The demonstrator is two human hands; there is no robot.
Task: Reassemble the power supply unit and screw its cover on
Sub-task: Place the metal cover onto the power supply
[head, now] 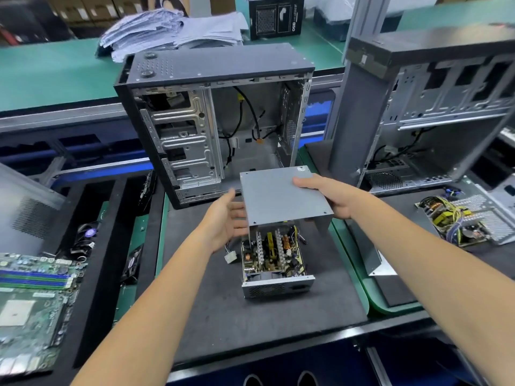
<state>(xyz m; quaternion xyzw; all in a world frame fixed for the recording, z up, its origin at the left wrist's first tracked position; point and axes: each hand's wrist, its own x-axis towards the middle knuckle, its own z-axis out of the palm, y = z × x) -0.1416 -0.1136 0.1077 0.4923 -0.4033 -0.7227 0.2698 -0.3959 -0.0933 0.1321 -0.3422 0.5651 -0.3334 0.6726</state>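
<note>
A dark grey mat (223,316) covers the near tabletop, edged by a green tray rim (354,263). Behind it stands an open black computer case (211,118), with a second open case (434,112) to the right. Beyond them runs a long green bench surface (55,71) carrying a heap of pale folded papers (172,32) and a black product box (274,16). A motherboard (30,305) lies at the left edge. Stacked cardboard cartons (92,8) line the far back. Lighting is even and bright.

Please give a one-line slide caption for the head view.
Both hands, left and right, hold the grey cover above the open power supply.
</note>
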